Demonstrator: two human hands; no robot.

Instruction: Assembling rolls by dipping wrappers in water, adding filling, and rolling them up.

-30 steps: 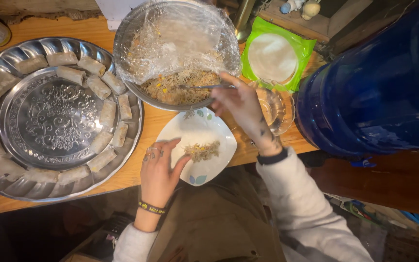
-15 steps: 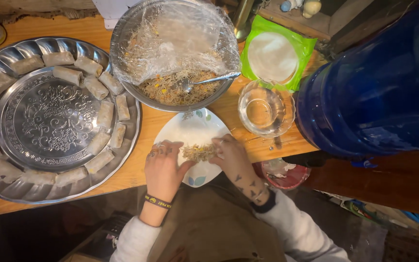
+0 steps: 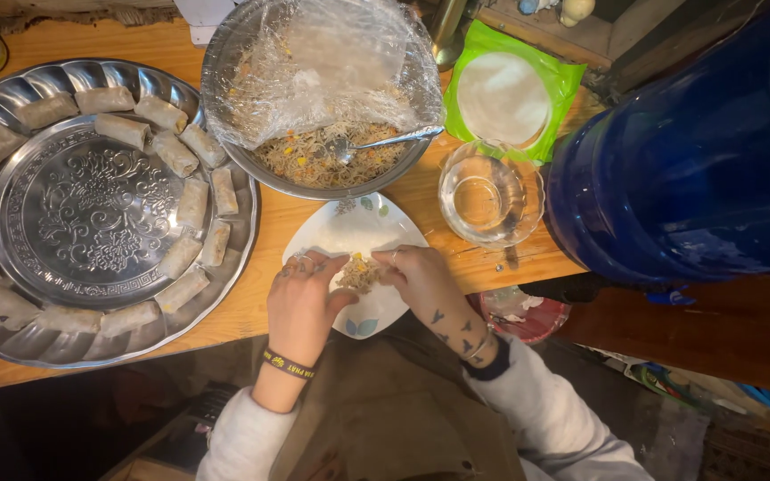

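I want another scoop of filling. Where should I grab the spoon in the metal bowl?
Grip the spoon by its bare handle end, which rests on the bowl's right rim. Come in from the right with the right hand, probably easiest, since its scoop end lies buried in filling.

Plastic film [image 3: 314,62] veils most of the bowl's [image 3: 225,134] filling.

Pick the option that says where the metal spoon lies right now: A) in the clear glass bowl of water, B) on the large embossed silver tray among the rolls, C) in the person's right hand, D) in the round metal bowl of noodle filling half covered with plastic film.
D: the metal spoon lies in the round metal bowl of filling, while both hands work at the white plate.
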